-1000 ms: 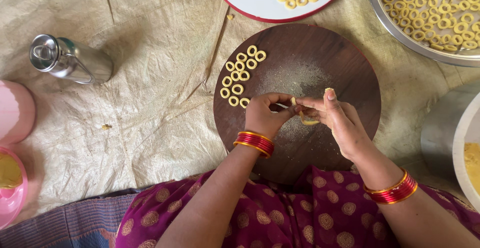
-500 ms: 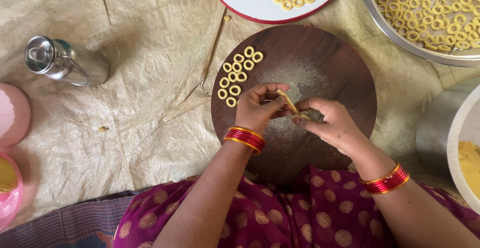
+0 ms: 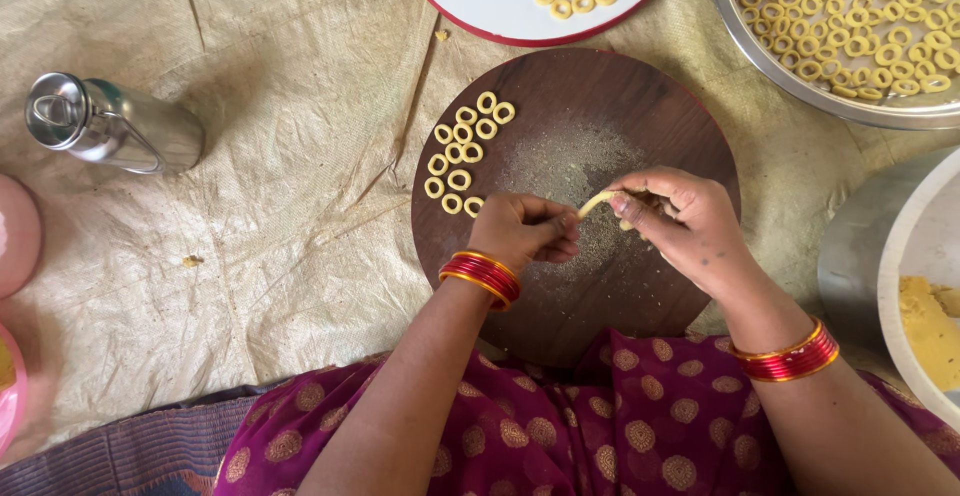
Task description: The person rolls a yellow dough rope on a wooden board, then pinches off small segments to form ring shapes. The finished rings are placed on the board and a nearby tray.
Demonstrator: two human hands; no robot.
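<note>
Crumpled beige cloth [image 3: 250, 216] covers the floor, with a round dark wooden board [image 3: 640, 286] lying on it. Over the board, the left hand [image 3: 522, 231] and the right hand [image 3: 680, 218] each pinch one end of a short yellow dough strip [image 3: 597, 201] between closed fingertips. Small dough rings [image 3: 460, 151] sit clustered on the board's left part. A steel bottle [image 3: 110, 126] lies well apart to the left.
</note>
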